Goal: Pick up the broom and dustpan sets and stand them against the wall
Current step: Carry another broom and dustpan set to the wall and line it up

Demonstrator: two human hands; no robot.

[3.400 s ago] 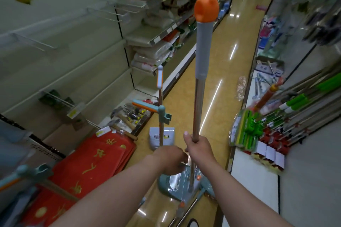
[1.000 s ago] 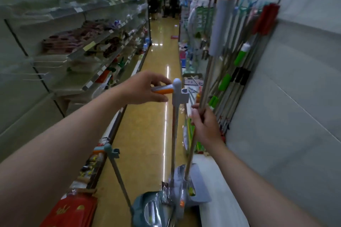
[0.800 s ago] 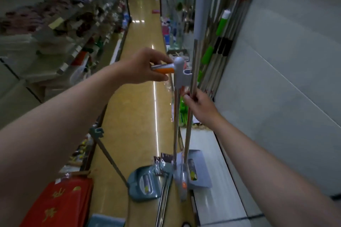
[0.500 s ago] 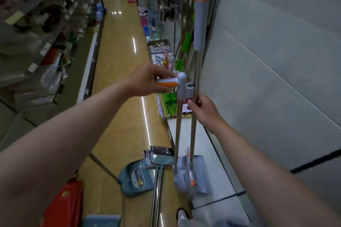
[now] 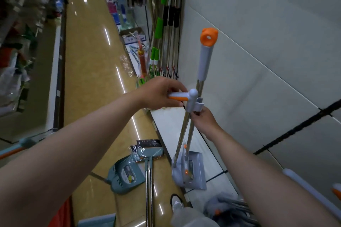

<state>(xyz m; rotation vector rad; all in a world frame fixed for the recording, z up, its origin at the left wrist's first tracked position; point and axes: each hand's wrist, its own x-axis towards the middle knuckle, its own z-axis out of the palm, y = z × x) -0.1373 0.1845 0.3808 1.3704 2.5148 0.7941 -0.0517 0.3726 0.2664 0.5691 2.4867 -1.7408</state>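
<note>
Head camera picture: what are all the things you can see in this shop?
wall: one, pale grey, right
floor: one, shiny yellow-brown, middle
white ledge: one, white, along the wall's foot
grey broom and dustpan set: one, grey with orange tips, upright on the ledge
teal broom and dustpan set: one, teal, lying on the floor
long poles: several, green and black grips, leaning on the wall further along
shelves: blurred, left
shoe: one, pale, bottom
left hand: one, grips the grey set's orange handle
right hand: one, holds its broom pole
</note>
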